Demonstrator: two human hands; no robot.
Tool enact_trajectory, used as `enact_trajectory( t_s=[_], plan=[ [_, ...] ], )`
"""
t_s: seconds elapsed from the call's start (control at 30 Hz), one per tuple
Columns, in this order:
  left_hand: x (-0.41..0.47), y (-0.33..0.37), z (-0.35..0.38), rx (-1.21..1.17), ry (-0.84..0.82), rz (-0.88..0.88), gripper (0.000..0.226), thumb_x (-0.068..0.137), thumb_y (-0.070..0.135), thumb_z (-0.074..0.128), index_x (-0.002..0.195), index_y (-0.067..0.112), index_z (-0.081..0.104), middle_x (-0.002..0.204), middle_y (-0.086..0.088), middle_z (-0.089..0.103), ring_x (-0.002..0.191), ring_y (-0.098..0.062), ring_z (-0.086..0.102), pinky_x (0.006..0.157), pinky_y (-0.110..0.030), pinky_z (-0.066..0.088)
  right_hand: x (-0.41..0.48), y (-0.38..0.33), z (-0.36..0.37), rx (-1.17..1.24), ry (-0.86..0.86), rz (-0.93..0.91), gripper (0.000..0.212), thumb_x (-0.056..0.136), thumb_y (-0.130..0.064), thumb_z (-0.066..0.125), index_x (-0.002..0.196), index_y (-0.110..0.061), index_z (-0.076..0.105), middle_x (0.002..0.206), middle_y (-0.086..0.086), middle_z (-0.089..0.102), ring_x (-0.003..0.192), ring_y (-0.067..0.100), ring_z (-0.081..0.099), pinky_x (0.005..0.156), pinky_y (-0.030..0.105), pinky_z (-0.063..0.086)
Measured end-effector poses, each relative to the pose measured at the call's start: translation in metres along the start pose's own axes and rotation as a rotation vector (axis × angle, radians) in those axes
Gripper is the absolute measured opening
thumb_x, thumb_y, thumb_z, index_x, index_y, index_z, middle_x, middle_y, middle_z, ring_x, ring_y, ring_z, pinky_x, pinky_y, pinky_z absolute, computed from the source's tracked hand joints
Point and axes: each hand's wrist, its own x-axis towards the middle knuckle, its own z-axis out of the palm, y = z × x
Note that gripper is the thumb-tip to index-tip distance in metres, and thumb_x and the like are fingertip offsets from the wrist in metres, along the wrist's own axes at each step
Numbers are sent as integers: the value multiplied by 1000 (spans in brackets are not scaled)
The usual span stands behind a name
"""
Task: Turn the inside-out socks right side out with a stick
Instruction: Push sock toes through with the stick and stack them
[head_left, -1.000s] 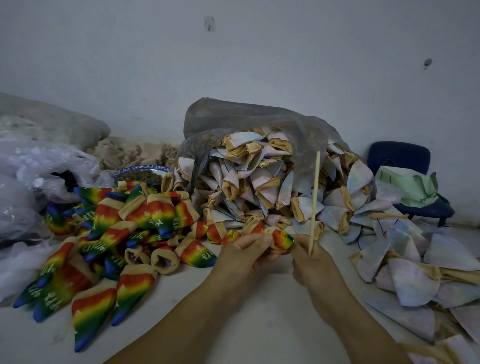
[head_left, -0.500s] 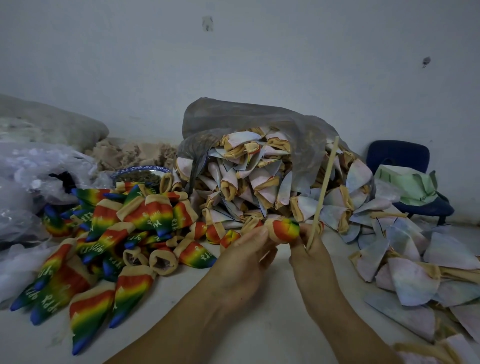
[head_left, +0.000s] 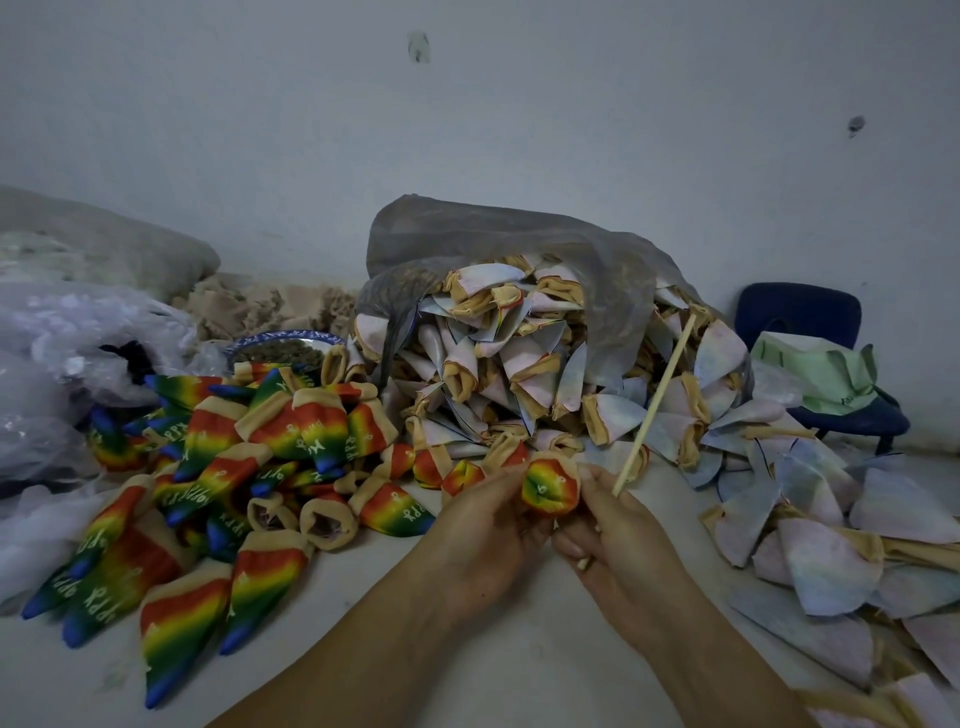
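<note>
Rainbow-printed sock (head_left: 550, 486), bunched, sits at frame centre between both hands, above the surface (head_left: 519, 649); more of its coloured face shows than a second ago. The stick (head_left: 660, 400), upright then, now leans to the upper right. Left hand (head_left: 483, 540): grip closed on the sock's left edge. Right hand (head_left: 623, 551): grip clasps the stick, fingertips on the sock's right edge. Turned rainbow socks (head_left: 208, 467) lie at left; pale inside-out socks (head_left: 519, 364) spill from a grey bag (head_left: 493, 234) behind.
</note>
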Motion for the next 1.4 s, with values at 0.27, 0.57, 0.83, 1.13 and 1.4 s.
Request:
enact_trajectory(
  t_s=[0.27, 0.57, 0.83, 1.13, 1.4],
  plan=[
    [-2, -1, -1, 5, -34, -18, 11, 81, 22, 68, 88, 14, 69, 93, -6, 69, 93, -17, 61, 83, -28, 44, 0, 0, -1, -208, 91, -13, 32, 98, -38, 43, 83, -14, 57, 55, -2, 45, 44, 5, 37, 45, 21, 29],
    [6, 12, -24, 702, 426, 370, 22, 95, 38, 60, 81, 20, 58, 79, -1, 63, 80, -15, 62, 76, -27, 52, 8, 12, -26, -799, 367, -252, 27, 101, -28, 39, 85, -18, 58, 79, 0, 54, 67, 9, 52, 59, 15, 40],
    [12, 12, -41, 1233, 551, 629, 11, 96, 21, 59, 86, 25, 57, 94, 14, 50, 91, -5, 40, 72, -20, 33, 37, 6, -54, -1670, 422, -394, 38, 96, -12, 44, 134, -10, 49, 145, 14, 36, 126, 30, 39, 99, 39, 39],
    [15, 9, -45, 1338, 510, 588, 26, 100, 17, 52, 124, 19, 64, 120, 6, 57, 112, -3, 37, 89, -15, 27, 55, 9, -72, -2048, 346, -287, 43, 100, -27, 34, 142, -25, 37, 134, 1, 43, 114, 20, 44, 87, 30, 43],
    [6, 10, -39, 1438, 612, 590, 39, 94, 37, 62, 131, 25, 57, 128, 4, 45, 122, -14, 32, 105, -32, 29, 37, 10, -61, -1924, 289, -289, 18, 99, -15, 37, 111, -20, 48, 106, 1, 45, 87, 14, 49, 61, 23, 33]
  ],
)
